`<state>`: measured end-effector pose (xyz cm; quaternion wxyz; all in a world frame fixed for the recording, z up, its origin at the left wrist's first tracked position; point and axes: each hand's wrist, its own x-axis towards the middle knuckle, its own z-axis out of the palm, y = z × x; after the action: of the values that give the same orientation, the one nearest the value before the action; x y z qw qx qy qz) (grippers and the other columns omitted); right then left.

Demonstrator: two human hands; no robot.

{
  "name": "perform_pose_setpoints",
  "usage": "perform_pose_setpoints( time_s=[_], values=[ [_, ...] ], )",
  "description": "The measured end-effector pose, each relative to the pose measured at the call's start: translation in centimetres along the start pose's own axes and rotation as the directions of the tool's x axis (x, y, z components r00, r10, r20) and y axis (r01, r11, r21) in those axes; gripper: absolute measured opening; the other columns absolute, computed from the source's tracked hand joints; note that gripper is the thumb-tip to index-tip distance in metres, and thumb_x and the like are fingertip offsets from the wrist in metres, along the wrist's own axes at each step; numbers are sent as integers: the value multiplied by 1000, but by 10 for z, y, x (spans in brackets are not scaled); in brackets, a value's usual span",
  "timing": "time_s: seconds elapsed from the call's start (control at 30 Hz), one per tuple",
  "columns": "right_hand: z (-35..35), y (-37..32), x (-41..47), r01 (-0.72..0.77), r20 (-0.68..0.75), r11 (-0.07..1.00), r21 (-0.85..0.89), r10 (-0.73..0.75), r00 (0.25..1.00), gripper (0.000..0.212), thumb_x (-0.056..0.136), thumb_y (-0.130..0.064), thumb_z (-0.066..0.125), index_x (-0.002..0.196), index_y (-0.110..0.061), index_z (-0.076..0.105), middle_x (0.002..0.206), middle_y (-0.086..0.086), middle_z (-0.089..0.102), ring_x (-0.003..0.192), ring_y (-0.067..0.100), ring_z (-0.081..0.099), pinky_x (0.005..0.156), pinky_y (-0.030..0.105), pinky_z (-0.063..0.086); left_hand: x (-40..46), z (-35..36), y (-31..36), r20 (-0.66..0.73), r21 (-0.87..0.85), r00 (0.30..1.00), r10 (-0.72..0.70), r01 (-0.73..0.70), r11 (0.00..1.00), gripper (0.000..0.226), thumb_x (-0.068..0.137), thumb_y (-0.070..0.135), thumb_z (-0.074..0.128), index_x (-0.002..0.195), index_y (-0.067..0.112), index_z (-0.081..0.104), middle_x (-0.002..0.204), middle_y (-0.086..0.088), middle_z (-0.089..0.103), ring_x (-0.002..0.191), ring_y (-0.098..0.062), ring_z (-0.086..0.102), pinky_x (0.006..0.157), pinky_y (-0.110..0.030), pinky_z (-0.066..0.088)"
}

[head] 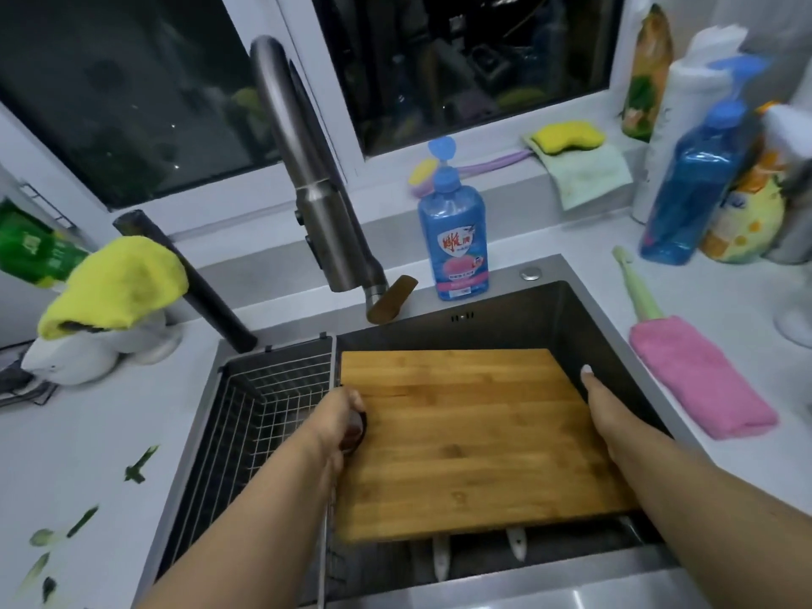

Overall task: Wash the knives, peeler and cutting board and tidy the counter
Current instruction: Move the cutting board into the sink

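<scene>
A bamboo cutting board [470, 441] lies across the dark steel sink [549, 309], slightly tilted. My left hand [340, 417] grips its left edge at the round dark handle hole. My right hand [604, 406] holds the right edge, thumb on top, the fingers hidden beneath the board. Two pale knife tips [441, 560] [517, 542] poke out from under the board's near edge. A brown knife handle [392, 297] rests on the sink rim behind the faucet [316, 178]. I see no peeler.
A wire basket [268, 389] fills the sink's left part. Blue dish soap bottle [452, 239] stands behind the sink. Pink cloth [698, 375] and a green brush [637, 287] lie on the right counter, vegetable scraps [83, 520] on the left. Yellow sponge [567, 136] on the sill.
</scene>
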<state>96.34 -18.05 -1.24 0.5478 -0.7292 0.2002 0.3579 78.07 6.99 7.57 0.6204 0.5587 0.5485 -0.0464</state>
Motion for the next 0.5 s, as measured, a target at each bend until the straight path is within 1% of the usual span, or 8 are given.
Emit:
perform_pose_setpoints(
  time_s=[0.07,0.2,0.27,0.33,0.37,0.4,0.43,0.5],
  values=[
    [-2,2,8,-6,-36,1000,-3,6,999,87,87,-71,37,149,-12,25,150,16,30,134,35,33,113,47,26,4,8,-1,57,7,995,-77,77,997,12,64,21,48,71,12,50,67,-12,54,65,-27,52,66,-33,46],
    [-1,3,19,-38,-47,999,-29,36,998,94,81,-78,37,148,-13,29,148,15,34,132,36,36,112,48,29,20,19,-14,38,29,985,-170,169,985,15,71,21,48,73,7,53,63,-15,57,64,-28,53,66,-32,44],
    [-1,14,34,-73,-41,996,-48,71,997,112,64,-90,36,146,-14,34,144,15,39,127,36,41,109,51,32,30,22,-21,24,14,983,-181,181,983,13,74,19,47,74,7,53,65,-15,58,65,-29,53,64,-31,44],
    [-2,39,76,-104,-64,993,-64,100,993,141,33,-103,31,145,-17,36,143,13,41,126,36,42,107,52,34,40,30,-28,18,-6,983,-180,180,984,10,78,16,46,76,8,51,70,-16,56,68,-29,52,63,-31,42],
    [-1,50,95,-121,-61,990,-79,116,991,151,21,-105,28,144,-18,37,142,13,41,126,36,43,107,53,34,42,32,-32,3,-20,985,-170,170,985,9,80,14,45,75,9,49,72,-16,54,68,-29,51,63,-32,41],
    [1,52,93,-151,-47,985,-80,147,988,154,17,-105,26,143,-18,38,142,12,42,126,36,43,107,53,34,43,35,-35,-6,-39,987,-158,157,987,11,83,13,44,73,9,48,72,-16,51,68,-28,49,64,-32,40],
    [4,49,81,-164,-50,983,-82,160,986,150,22,-105,26,144,-18,37,143,13,41,127,36,42,108,53,32,46,37,-39,-14,-53,988,-151,150,987,14,84,12,43,72,10,47,72,-15,50,67,-28,48,63,-33,40],
    [13,38,53,-139,-100,988,-67,132,986,119,60,-94,34,149,-15,26,151,14,29,136,36,31,114,50,24,57,41,-47,-5,-70,987,-161,160,985,14,85,14,42,74,9,50,73,-15,53,69,-29,50,62,-34,40]
  ],
)
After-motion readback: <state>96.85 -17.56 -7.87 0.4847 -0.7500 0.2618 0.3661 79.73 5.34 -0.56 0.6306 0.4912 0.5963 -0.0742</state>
